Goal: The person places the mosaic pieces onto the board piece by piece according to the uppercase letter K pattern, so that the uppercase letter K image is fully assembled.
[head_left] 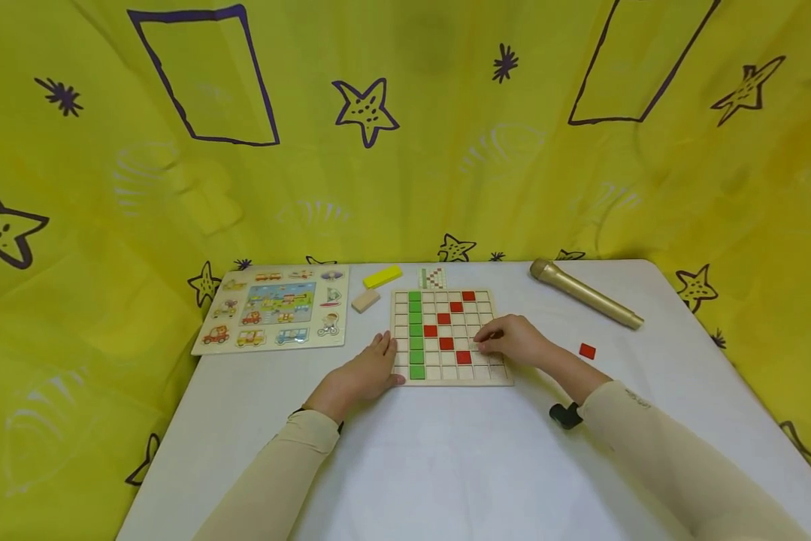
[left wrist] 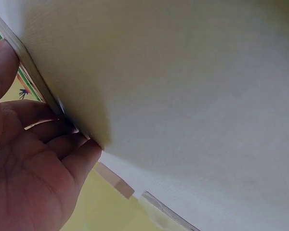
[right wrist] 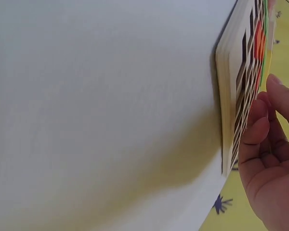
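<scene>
A wooden grid board (head_left: pixel 469 382) lies flat on the table. One column holds green tiles (head_left: pixel 416 330), and red tiles (head_left: pixel 431 330) run in two slanting lines beside it. My left hand (head_left: pixel 367 368) rests against the board's left edge, fingers extended along it and thumb at the near corner. Over the right part of the board is my right hand (head_left: pixel 513 340), its fingers loosely bent and low over the cells. In the right wrist view, no tile shows between its thumb and fingers. A loose red tile (head_left: pixel 587 351) lies to the right of the board.
Behind the board stands a small pattern card (head_left: pixel 432 278). A yellow block (head_left: pixel 382 277) and a wooden block (head_left: pixel 366 301) lie to its left, near a picture puzzle board (head_left: pixel 337 334). At the back right is a gold microphone (head_left: pixel 588 294). A yellow curtain (head_left: pixel 419 188) hangs behind the table.
</scene>
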`<state>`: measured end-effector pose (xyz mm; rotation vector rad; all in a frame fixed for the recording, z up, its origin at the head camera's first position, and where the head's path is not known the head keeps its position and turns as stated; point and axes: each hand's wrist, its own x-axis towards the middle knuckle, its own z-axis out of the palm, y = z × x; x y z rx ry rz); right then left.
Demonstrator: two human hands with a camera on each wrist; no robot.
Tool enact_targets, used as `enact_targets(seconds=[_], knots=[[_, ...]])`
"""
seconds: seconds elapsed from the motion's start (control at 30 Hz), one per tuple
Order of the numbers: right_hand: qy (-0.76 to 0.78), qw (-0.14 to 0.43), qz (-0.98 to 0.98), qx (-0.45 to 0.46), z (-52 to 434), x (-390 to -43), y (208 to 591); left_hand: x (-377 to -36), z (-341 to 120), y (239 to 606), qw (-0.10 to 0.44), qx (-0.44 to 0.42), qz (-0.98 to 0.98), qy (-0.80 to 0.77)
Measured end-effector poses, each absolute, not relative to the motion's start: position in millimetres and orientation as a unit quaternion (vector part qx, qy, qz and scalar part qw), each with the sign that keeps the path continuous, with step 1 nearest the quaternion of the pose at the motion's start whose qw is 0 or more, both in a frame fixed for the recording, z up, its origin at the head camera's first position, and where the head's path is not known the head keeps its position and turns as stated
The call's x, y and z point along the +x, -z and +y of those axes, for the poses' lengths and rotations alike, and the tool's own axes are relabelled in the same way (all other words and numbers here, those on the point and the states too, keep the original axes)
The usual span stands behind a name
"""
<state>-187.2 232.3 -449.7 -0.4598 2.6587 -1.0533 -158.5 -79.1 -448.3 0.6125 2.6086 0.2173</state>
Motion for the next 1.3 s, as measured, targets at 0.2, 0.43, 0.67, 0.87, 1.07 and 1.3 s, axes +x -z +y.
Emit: enact_targets(seconds=[0.2,0.43,0.67,0.87,1.07,1.3], knots=[[0.348,0.087,0.922,-0.147,263.3,-183.6,448.4,-157.3,-79.1,447.4,0.229,0.219,0.945,-0.081],[0.337,0.052,0.932,-0.121,303.5,-171.3,449.1,-155.5,-79.4,445.3,0.228,0.219,0.945,-0.083],[0.321,0.042,0.942,-0.087,339.9,-158.1,451.0,-154.1,-80.4,442.1,0.232,0.211,0.945,-0.088],[0.315,0.036,0.945,-0.072,360.5,-149.5,454.4,-155.0,-83.3,444.8,0.228,0.213,0.946,-0.087],[0.305,0.023,0.950,-0.059,375.5,-143.1,459.4,-156.2,-82.9,446.5,0.224,0.224,0.945,-0.084],[0.303,0.039,0.952,-0.030,384.6,-136.2,457.1,-156.8,-80.2,445.6,0.226,0.229,0.943,-0.087]])
